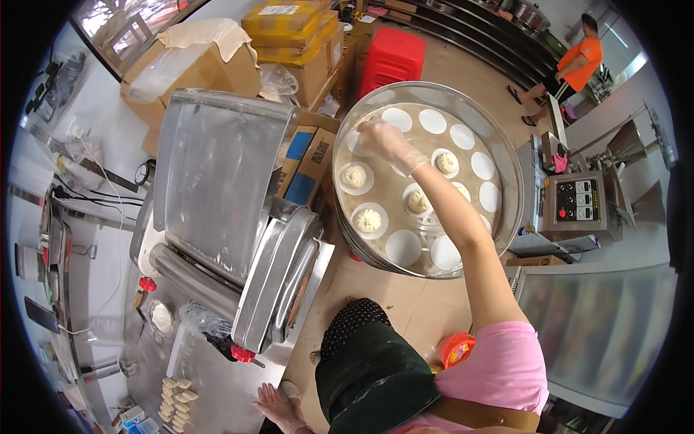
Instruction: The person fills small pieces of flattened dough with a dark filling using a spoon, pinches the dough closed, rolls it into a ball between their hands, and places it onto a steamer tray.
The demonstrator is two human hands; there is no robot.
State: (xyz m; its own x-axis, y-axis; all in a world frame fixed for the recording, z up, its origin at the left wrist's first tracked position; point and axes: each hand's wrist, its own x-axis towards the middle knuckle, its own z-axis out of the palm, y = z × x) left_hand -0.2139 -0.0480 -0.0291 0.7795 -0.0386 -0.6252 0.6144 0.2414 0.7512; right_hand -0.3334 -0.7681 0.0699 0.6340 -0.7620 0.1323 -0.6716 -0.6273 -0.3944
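My right hand, in a clear plastic glove, reaches over the far left part of a large round metal steamer tray. Its fingers are curled down by a white paper round; whatever they may hold is hidden under the hand. Several pleated buns sit on their own rounds, among them one at the left, one nearer me and one mid-tray. Other rounds, like the near one, are bare. My left hand, also gloved, hangs low by the worktable's edge with fingers spread, holding nothing.
A metal dough-rolling machine stands on the worktable left of the steamer. Small dough pieces lie in rows at the near left. Cardboard boxes and red stools are behind. A person in orange stands far right.
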